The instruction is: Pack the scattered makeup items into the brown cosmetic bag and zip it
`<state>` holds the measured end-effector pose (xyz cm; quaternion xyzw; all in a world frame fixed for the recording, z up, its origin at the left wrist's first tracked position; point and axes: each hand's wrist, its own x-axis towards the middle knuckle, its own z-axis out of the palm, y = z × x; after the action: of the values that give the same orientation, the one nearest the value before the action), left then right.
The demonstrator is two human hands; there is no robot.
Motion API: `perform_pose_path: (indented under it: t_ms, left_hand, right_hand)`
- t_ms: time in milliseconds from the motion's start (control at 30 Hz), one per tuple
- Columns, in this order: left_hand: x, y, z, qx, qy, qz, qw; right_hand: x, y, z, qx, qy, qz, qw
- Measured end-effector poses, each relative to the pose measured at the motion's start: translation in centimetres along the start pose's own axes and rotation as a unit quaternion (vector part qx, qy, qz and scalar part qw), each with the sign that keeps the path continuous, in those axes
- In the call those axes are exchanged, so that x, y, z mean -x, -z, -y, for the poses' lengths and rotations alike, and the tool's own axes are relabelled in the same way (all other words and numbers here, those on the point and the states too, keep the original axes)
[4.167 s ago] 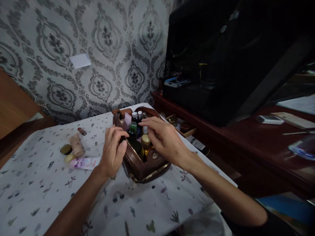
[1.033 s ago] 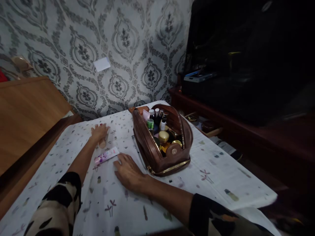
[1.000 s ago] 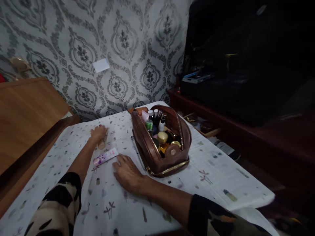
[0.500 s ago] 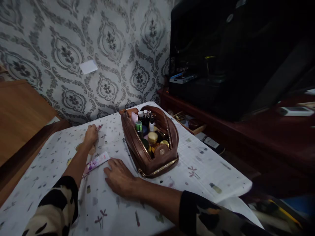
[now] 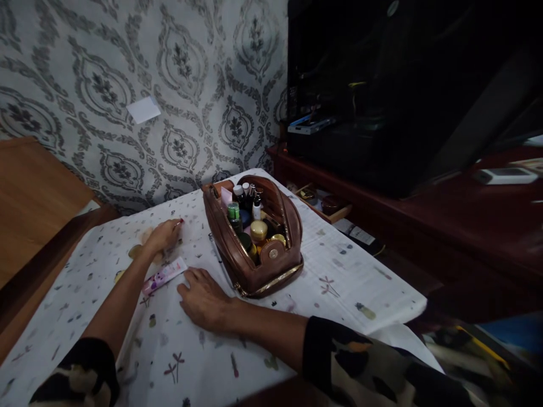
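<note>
Left hand (image 5: 163,236), small red-tipped tube (image 5: 180,221), perhaps lipstick

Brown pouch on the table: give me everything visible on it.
The pouch is brown, leather-looking, rounded, with a gold zipper open along the top and a round stud on its near end. It stands upright on the printed cloth, packed with small bottles and jars. The right hand lies flat on the cloth close by, not touching it.
</note>
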<state>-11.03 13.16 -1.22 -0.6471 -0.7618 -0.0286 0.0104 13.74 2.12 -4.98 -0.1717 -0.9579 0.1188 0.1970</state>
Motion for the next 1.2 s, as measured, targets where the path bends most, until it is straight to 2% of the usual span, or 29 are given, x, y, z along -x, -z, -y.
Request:
perform_pose_path:
  t_ms: [233, 433, 633, 800, 1067, 1133, 1200]
  left_hand:
    - [3.3, -0.3, -1.8, 0.012, 0.003, 0.002, 1.0]
    - [5.5, -0.1, -2.7, 0.048, -0.022, -0.036, 0.998]
    - [7.7, -0.1, -3.6, 0.066, -0.045, -0.058, 0.995]
    - [8.7, -0.7, -4.2, 0.08, -0.052, -0.083, 0.992]
    - [10.2, -1.3, -5.3, 0.107, -0.079, -0.11, 0.985]
    - [10.5, -1.9, -5.3, 0.112, -0.1, -0.11, 0.982]
    - [11.1, -2.5, -5.2, 0.118, -0.144, -0.107, 0.977]
  right_hand:
    - [0.0, 0.1, 0.0, -0.011, -0.006, -0.002, 1.0]
    - [-0.1, 0.9, -0.3, -0.026, -0.019, 0.022, 0.999]
    - [-0.1, 1.7, -0.5, -0.054, -0.063, 0.008, 0.996]
    - [-0.1, 2.2, -0.2, -0.025, -0.131, 0.011, 0.991]
    - [0.1, 2.8, 0.5, -0.044, -0.144, 0.019, 0.988]
    - [0.1, 2.8, 0.5, -0.046, -0.151, 0.014, 0.987]
    - [0.1, 2.6, 0.3, -0.069, -0.145, -0.019, 0.987]
